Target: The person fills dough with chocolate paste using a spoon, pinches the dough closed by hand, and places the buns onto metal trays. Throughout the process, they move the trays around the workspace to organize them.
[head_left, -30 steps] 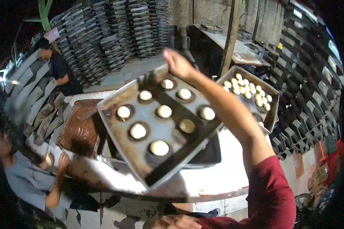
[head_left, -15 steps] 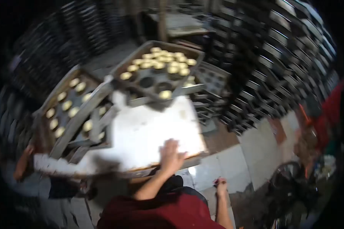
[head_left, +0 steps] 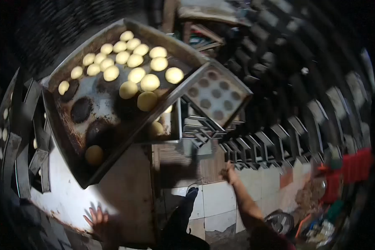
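Note:
My left hand [head_left: 97, 217] lies with fingers spread at the front edge of a white tabletop [head_left: 64, 179]. My right hand [head_left: 228, 172] reaches forward over the floor, low and right of the table, its fingers curled; anything inside them is too dark to make out. Above the table, a deep metal baking tray [head_left: 75, 156] holds several round pale-yellow dough balls [head_left: 111, 73], mostly bunched toward its far side. One dough ball [head_left: 94, 155] sits alone in the near corner. Neither hand touches this tray.
Another tray with dough balls [head_left: 157, 128] shows beneath it. A tray with dark round marks [head_left: 216, 95] rests on stacked trays to the right. More metal trays [head_left: 39, 160] stand at left. Stacked tray rims [head_left: 275, 146], a red crate [head_left: 357, 166] and tiled floor [head_left: 221, 204] lie right.
My view has shifted right and closer to the large tray. The left hand now appears farther left on the tabletop. My right hand has reached forward.

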Available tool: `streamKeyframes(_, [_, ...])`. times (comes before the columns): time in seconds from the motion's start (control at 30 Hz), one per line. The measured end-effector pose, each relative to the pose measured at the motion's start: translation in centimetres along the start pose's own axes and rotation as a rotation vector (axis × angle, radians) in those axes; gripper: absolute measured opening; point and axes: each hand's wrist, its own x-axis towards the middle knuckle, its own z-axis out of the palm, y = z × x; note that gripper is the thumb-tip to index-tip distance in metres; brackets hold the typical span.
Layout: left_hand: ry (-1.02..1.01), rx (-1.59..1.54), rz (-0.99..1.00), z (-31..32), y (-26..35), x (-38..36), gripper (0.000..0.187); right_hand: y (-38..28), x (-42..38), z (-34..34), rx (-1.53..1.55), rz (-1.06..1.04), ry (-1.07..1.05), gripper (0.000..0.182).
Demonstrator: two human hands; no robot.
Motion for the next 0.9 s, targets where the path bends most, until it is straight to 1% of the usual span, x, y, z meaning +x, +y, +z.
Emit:
streamKeyframes(0.03, [0.141, 0.049, -0.047, -1.6, 1.1, 2.0, 0.047, -4.5, 3.1, 0.9, -0.135, -0.023, 0.163, 0.086])
streamKeyframes(0.07, [0.12, 0.184, 0.045, -0.8, -0.2, 1.5, 0.044, -8.5, 7.8, 1.0, -0.293, -0.055, 0.189, 0.103])
streamKeyframes(0.1, [0.081, 0.314, 0.145, -0.6, -1.6, 0.4, 0.041, -11.3, 11.0, 2.0, -0.25, -0.24, 0.264, 0.111])
streamKeyframes(0.13, [0.055, 0.344, 0.119, -2.8, -0.1, 1.0, 0.041, -14.0, 14.4, 2.9, -0.199, -0.31, 0.195, 0.107])
streamKeyframes(0.17, [-0.051, -0.005, -0.059, -5.7, 1.6, 2.5, 0.042, -15.5, 17.1, 3.6, -0.134, -0.374, 0.133, 0.104])
streamKeyframes(0.2, [-0.147, -0.351, -0.236, -7.6, 2.4, 3.3, 0.043, -15.6, 19.3, 4.7, -0.135, -0.392, 0.18, 0.095])
streamKeyframes(0.23, [-0.079, -0.296, -0.212, -7.1, 2.6, 3.0, 0.046, -15.1, 20.6, 4.9, -0.116, -0.428, 0.199, 0.082])
streamKeyframes(0.27, [-0.085, -0.276, -0.218, -7.1, 2.6, 2.9, 0.045, -14.6, 21.9, 5.2, -0.097, -0.465, 0.219, 0.073])
streamKeyframes(0.3, [-0.083, -0.266, -0.232, -7.1, 2.7, 2.8, 0.045, -10.8, 30.6, 1.2, 0.013, -0.601, 0.171, 0.061])
streamKeyframes(0.37, [-0.072, -0.283, -0.276, -7.3, 3.0, 3.0, 0.047, -11.7, 26.6, 4.1, 0.015, -0.65, 0.182, 0.054])
streamKeyframes(0.4, [-0.073, -0.318, -0.301, -7.4, 3.2, 2.9, 0.049, -11.3, 25.2, 4.7, 0.013, -0.745, 0.152, 0.043])
streamKeyframes(0.43, [-0.076, -0.333, -0.319, -7.4, 3.4, 2.7, 0.049, -10.8, 22.3, 5.4, -0.031, -0.691, 0.248, 0.035])
streamKeyframes(0.47, [-0.063, -0.318, -0.333, -7.3, 3.4, 2.5, 0.049, -8.4, 22.1, 4.2, -0.03, -0.727, 0.184, 0.038])
streamKeyframes(0.53, [-0.007, -0.306, -0.32, -6.3, 2.7, 1.7, 0.049, -3.5, 16.7, 3.5, 0.106, -0.673, 0.138, 0.044])
streamKeyframes(0.57, [0.003, -0.324, -0.332, -6.0, 2.5, 1.5, 0.049, -2.1, 9.6, 4.1, -0.074, -0.735, 0.053, 0.044])
streamKeyframes(0.6, [0.04, -0.338, -0.313, -5.6, 2.4, 1.5, 0.05, 5.3, 11.6, -0.4, -0.257, -0.858, 0.169, 0.043])
streamKeyframes(0.63, [0.078, -0.351, -0.292, -5.2, 2.3, 1.4, 0.052, 5.0, 4.0, 0.6, -0.122, -0.396, 0.183, 0.041])
streamKeyframes(0.67, [0.158, -0.315, -0.247, -4.3, 2.0, 1.3, 0.053, 9.3, 1.6, -2.0, -0.06, -0.533, 0.175, 0.039])
streamKeyframes(0.7, [0.175, -0.332, -0.25, -4.1, 2.0, 1.3, 0.053, 10.9, -1.5, -4.3, 0.174, -0.503, -0.033, 0.039])
streamKeyframes(0.73, [0.21, -0.368, -0.252, -4.4, 2.0, 1.4, 0.053, 10.7, -6.2, -4.8, 0.401, -0.429, -0.226, 0.04])
streamKeyframes(0.77, [0.246, -0.405, -0.249, -5.1, 2.1, 1.5, 0.053, 11.0, -12.1, -5.0, 0.164, -0.394, 0.133, 0.04])
streamKeyframes(0.8, [0.24, -0.465, -0.251, -6.5, 2.2, 1.7, 0.054, 12.3, -14.5, -7.2, 0.187, -0.378, 0.165, 0.039])
streamKeyframes(0.83, [0.189, -0.477, -0.28, -7.8, 2.4, 1.8, 0.058, 13.2, -17.6, -9.0, 0.213, -0.362, 0.198, 0.04])
streamKeyframes(0.87, [0.434, -0.925, -0.345, -7.6, 3.7, 2.3, 0.056, 13.7, -19.9, -10.7, 0.222, -0.39, 0.211, 0.04])
streamKeyframes(0.9, [0.378, -0.758, -0.334, -7.7, 3.4, 1.9, 0.052, 13.8, -23.1, -11.6, 0.054, -0.416, 0.278, 0.032])
